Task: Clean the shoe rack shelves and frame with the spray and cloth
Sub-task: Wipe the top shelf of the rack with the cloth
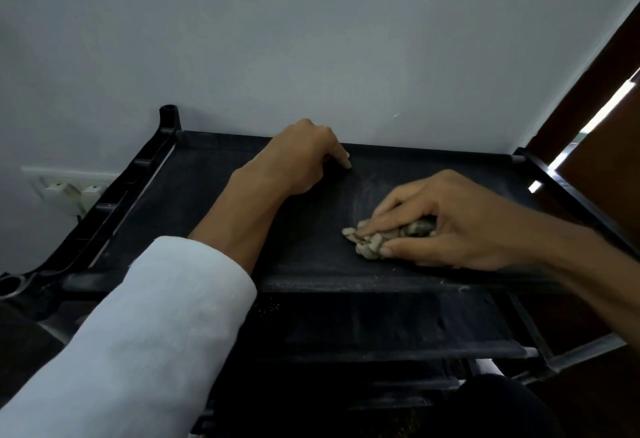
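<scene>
Our right hand (446, 219) grips the wadded cloth (372, 245) and presses it onto the shoe rack (114, 202) top shelf (180, 195). Left hand (301, 157) is curled and holds nothing, index tip on the shelf.

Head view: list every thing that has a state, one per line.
top shelf: dusty, pale wipe streaks.
cloth: bunched, pressed on the top shelf.
right hand: grips the cloth.
left hand: fingers curled, index fingertip on the top shelf.
lower shelf: dust specks.
wall socket: plugs inserted.
</scene>
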`<state>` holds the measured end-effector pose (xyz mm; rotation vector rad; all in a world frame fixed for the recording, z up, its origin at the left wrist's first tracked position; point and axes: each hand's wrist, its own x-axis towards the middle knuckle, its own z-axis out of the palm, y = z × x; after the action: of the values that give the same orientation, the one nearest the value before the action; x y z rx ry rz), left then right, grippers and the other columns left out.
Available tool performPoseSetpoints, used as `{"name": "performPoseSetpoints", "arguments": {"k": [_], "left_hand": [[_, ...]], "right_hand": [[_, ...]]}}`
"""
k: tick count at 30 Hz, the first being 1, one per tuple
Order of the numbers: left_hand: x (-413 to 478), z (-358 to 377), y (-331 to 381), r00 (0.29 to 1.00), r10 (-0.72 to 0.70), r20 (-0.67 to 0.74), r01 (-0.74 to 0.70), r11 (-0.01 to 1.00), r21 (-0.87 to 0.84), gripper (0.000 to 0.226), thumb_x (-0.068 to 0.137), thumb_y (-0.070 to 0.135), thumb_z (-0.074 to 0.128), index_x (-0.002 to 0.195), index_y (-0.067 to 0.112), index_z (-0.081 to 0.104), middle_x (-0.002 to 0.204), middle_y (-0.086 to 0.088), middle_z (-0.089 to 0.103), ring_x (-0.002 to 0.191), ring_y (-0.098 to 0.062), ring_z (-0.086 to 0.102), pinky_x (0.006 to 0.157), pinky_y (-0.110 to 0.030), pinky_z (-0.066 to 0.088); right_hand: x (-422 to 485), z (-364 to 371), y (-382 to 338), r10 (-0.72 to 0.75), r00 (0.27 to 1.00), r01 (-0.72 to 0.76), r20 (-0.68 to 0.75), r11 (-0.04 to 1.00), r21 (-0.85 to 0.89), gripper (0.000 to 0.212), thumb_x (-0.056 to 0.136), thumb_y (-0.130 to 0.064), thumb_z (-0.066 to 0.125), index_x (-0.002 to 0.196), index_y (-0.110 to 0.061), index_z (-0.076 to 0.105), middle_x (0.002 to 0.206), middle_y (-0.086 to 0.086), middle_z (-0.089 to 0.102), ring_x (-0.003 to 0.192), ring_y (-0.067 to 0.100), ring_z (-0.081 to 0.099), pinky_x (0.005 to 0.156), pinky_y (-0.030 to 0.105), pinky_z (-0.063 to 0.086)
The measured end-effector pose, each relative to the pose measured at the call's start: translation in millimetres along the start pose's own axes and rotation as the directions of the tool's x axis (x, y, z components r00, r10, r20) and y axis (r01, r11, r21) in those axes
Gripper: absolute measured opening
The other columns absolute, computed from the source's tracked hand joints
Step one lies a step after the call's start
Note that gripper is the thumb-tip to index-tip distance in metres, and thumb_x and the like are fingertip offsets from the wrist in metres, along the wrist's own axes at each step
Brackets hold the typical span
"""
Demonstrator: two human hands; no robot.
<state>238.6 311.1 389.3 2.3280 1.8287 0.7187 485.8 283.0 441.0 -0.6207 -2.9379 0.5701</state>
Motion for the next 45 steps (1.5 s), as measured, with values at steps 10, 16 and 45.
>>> {"name": "performPoseSetpoints", "arguments": {"k": [10, 16, 45], "left_hand": [[-1, -1, 0, 1.000, 0.008, -0.017, -0.008, 1.000, 0.024, 0.059, 0.083, -0.014, 0.051, 0.107, 0.034, 0.077, 0.126, 0.005, 0.069, 0.118, -0.021, 0.063, 0.102, -0.041, 0.050], [0, -2, 2, 1.000, -0.020, 0.004, 0.020, 0.999, 0.026, 0.061, 0.079, -0.016, 0.050, 0.106, 0.033, 0.076, 0.128, 0.001, 0.067, 0.115, -0.023, 0.063, 0.099, -0.043, 0.052], [1, 0, 1, 1.000, 0.006, 0.014, -0.006, 0.999, 0.046, 0.058, 0.081, -0.012, 0.055, 0.107, 0.035, 0.076, 0.127, 0.000, 0.068, 0.115, -0.023, 0.064, 0.101, -0.043, 0.051]], "right_hand": [[34, -10, 30, 0.154, 0.981, -0.177, -0.119, 0.959, -0.222, 0.027, 0.090, -0.034, 0.071, 0.117, -0.033, 0.073, 0.109, -0.010, 0.073, 0.099, 0.005, 0.066, 0.088, 0.024, 0.052], [12, 8, -13, -0.033, 0.999, 0.033, 0.018, 0.999, 0.011, 0.026, 0.090, -0.024, 0.073, 0.116, -0.027, 0.075, 0.110, -0.015, 0.070, 0.101, -0.002, 0.065, 0.087, 0.014, 0.049], [7, 14, -29, -0.065, 0.998, 0.065, -0.018, 0.998, 0.025, 0.030, 0.086, -0.005, 0.074, 0.110, -0.023, 0.079, 0.102, -0.012, 0.070, 0.089, -0.001, 0.066, 0.077, 0.007, 0.046]]}}
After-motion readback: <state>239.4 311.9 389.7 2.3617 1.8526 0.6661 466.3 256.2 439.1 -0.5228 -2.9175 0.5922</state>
